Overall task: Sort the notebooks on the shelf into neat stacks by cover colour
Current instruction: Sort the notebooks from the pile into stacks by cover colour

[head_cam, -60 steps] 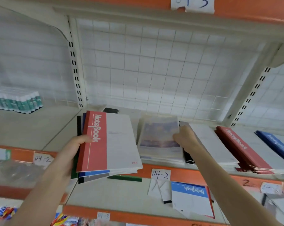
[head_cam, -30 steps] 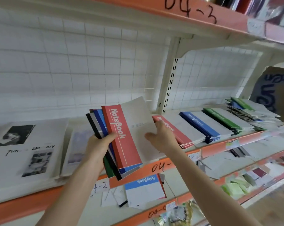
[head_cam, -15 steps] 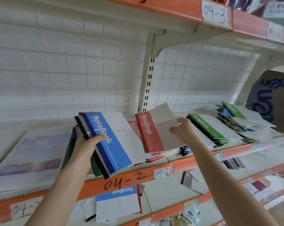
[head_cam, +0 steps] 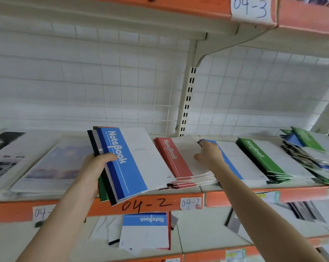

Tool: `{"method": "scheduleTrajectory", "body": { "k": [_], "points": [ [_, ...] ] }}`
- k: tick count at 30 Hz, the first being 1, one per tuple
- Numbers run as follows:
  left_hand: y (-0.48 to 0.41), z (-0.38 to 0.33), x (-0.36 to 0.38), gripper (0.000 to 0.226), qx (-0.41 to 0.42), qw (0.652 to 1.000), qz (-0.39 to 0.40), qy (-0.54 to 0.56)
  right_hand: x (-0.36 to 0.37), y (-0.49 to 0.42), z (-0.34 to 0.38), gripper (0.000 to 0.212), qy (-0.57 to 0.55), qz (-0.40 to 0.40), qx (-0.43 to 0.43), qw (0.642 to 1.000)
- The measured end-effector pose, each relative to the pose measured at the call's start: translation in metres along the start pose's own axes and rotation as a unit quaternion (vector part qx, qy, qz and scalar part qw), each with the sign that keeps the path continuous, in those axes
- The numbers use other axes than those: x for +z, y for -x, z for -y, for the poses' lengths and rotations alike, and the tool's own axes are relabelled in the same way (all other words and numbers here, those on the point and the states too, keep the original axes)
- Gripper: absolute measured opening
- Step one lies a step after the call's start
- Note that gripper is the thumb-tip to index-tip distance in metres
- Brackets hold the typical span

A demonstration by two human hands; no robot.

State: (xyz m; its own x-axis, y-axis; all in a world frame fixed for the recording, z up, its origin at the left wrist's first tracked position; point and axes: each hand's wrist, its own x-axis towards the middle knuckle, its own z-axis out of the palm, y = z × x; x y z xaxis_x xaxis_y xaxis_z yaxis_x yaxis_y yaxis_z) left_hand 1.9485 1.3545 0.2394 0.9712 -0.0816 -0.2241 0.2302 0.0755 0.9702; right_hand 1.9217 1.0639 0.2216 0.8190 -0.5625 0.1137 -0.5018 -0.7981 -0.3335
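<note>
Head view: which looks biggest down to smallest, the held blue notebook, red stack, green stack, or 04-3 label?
1. Blue notebook, nearest the camera.
2. Red stack and green stack look alike.
3. 04-3 label.

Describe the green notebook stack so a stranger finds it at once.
Find the orange shelf edge marked 04-2. Right of the white post on that shelf, the green stack lies between the blue stack and a messy pile. Only it is both green-topped and squared.
</note>
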Motion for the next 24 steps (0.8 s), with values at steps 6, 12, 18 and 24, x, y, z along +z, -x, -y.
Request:
{"method": "scheduleTrajectory", "body": {
  "k": [6,12,18,24],
  "points": [
    [0.012,-0.001,-0.001,0.012,0.011,1.0,0.004,0.002,-0.004,0.009,0.003,0.039,0.056,-0.003,-0.04,0.998],
    [0.021,-0.004,0.018,0.014,0.014,0.998,0.054,0.014,-0.032,0.039,0.032,0.032,-0.34,0.16,0.025,0.926],
    [0.022,0.006,0.053,0.016,0.008,0.996,0.078,0.046,-0.035,0.056,0.021,0.033,-0.243,0.172,0.005,0.955],
    [0.023,0.01,0.087,0.012,-0.021,0.993,0.106,0.058,-0.05,0.037,-0.044,0.008,-0.359,0.027,0.086,0.929]
  ]
}}
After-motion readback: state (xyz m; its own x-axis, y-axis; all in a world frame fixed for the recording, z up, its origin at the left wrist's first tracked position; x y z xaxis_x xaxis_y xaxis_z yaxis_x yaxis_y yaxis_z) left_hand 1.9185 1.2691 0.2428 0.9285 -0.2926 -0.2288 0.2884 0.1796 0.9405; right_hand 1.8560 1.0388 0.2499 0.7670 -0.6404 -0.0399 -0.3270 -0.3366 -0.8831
